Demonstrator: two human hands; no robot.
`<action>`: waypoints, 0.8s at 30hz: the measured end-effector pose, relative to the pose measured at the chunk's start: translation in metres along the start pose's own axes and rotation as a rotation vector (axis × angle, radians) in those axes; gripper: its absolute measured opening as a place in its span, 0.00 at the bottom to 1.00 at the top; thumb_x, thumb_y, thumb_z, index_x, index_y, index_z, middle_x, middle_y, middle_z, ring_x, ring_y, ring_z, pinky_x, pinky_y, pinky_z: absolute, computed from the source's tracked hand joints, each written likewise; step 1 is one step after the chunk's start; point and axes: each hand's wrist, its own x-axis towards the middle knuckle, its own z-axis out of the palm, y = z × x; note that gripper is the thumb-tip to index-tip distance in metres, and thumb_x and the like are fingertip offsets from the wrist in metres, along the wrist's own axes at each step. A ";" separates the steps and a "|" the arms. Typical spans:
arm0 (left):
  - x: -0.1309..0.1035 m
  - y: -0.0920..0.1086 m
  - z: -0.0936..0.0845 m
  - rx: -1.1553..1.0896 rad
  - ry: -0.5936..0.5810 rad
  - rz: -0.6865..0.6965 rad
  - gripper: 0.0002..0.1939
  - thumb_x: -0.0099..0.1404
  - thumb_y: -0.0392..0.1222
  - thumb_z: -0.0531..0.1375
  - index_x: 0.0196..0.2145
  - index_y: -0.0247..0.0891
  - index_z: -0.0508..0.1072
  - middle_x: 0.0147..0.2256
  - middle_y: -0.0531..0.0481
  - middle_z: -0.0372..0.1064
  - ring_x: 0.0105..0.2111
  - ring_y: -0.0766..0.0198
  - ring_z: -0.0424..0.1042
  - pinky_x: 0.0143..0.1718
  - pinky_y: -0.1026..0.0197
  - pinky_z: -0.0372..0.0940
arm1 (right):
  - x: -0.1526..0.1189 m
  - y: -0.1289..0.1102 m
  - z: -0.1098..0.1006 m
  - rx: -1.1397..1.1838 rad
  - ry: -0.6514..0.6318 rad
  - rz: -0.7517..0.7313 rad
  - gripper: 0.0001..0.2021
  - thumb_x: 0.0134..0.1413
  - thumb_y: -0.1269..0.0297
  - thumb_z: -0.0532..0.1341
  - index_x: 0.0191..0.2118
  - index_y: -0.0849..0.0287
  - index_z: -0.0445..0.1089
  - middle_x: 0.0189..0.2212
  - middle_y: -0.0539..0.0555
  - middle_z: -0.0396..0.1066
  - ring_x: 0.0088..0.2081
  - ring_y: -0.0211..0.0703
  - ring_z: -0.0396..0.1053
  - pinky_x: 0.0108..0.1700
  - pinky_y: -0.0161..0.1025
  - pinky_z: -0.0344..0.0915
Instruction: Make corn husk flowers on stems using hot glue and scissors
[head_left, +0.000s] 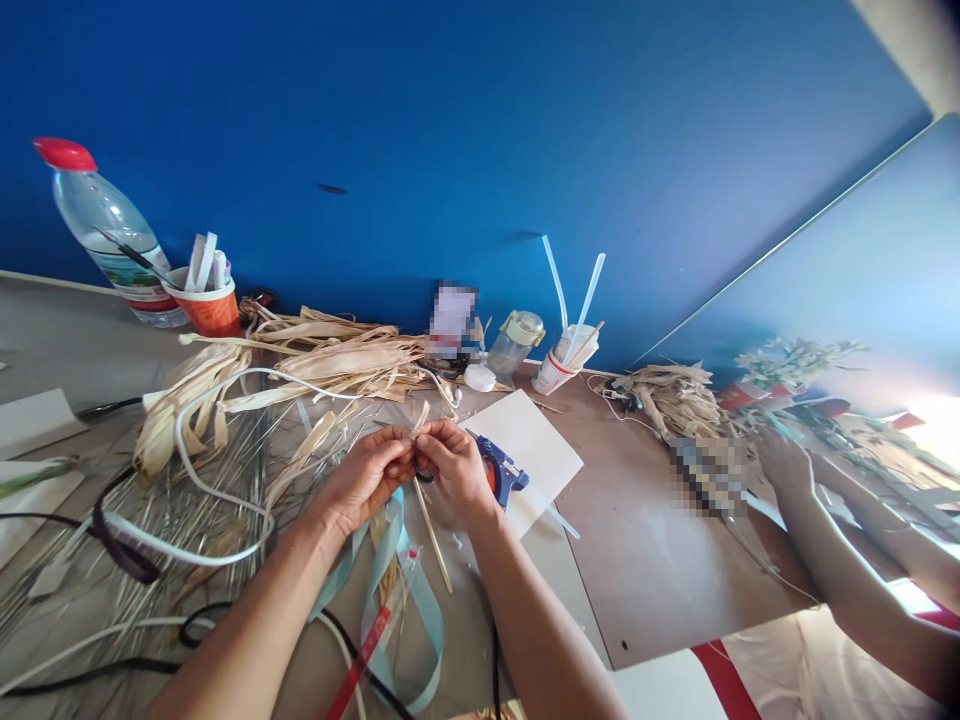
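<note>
My left hand (367, 475) and my right hand (459, 468) meet above the table, thumbs and fingertips pinched together. Between them is a small strip of dried corn husk (421, 415), its tip poking up above the fingers; most of it is hidden. Just right of my right hand lies a blue glue gun (504, 472), partly on a sheet of white paper (536, 445). A thin pale stick (433, 535) slants below the hands; I cannot tell whether it touches them. Pale blue ribbon (431, 620) curls beneath my left wrist.
Dried corn husks (352, 358) pile up behind the hands. Thin wires (232, 490) and a white cable (180, 440) spread leftward. A bottle (112, 230), an orange cup (214, 312), a jar (514, 345) and a white cup (559, 370) line the blue partition. Another person's hands (784, 465) are at right.
</note>
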 end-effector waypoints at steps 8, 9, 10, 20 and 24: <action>0.000 -0.001 0.001 0.030 0.017 -0.003 0.07 0.50 0.38 0.67 0.23 0.33 0.72 0.19 0.57 0.57 0.21 0.74 0.55 0.24 0.70 0.57 | 0.000 -0.001 -0.002 0.055 -0.051 -0.001 0.08 0.43 0.63 0.68 0.28 0.58 0.69 0.19 0.45 0.66 0.19 0.31 0.59 0.23 0.30 0.55; -0.001 0.000 0.002 0.035 0.018 -0.006 0.08 0.49 0.38 0.67 0.23 0.33 0.72 0.18 0.56 0.57 0.21 0.73 0.56 0.24 0.70 0.57 | 0.000 -0.001 -0.003 0.053 -0.064 0.000 0.09 0.43 0.63 0.68 0.28 0.58 0.69 0.19 0.45 0.66 0.19 0.31 0.59 0.23 0.30 0.55; -0.001 0.000 0.002 0.040 0.020 -0.009 0.08 0.49 0.38 0.67 0.23 0.33 0.72 0.18 0.56 0.57 0.21 0.73 0.56 0.24 0.70 0.57 | 0.000 -0.001 -0.003 0.050 -0.074 0.001 0.09 0.43 0.62 0.68 0.28 0.58 0.69 0.19 0.45 0.66 0.19 0.31 0.59 0.23 0.31 0.55; 0.001 -0.002 0.004 0.040 0.054 -0.030 0.09 0.46 0.37 0.68 0.22 0.33 0.71 0.18 0.56 0.59 0.18 0.76 0.52 0.21 0.71 0.53 | 0.002 -0.001 -0.006 -0.064 -0.078 0.012 0.08 0.44 0.63 0.67 0.28 0.59 0.67 0.19 0.44 0.63 0.19 0.31 0.57 0.24 0.32 0.53; 0.001 -0.002 0.005 0.019 0.070 -0.041 0.09 0.45 0.37 0.68 0.22 0.33 0.71 0.17 0.57 0.59 0.18 0.76 0.52 0.21 0.71 0.53 | 0.003 0.000 -0.007 -0.098 -0.083 0.013 0.09 0.44 0.62 0.66 0.27 0.59 0.67 0.19 0.44 0.62 0.19 0.31 0.56 0.24 0.32 0.51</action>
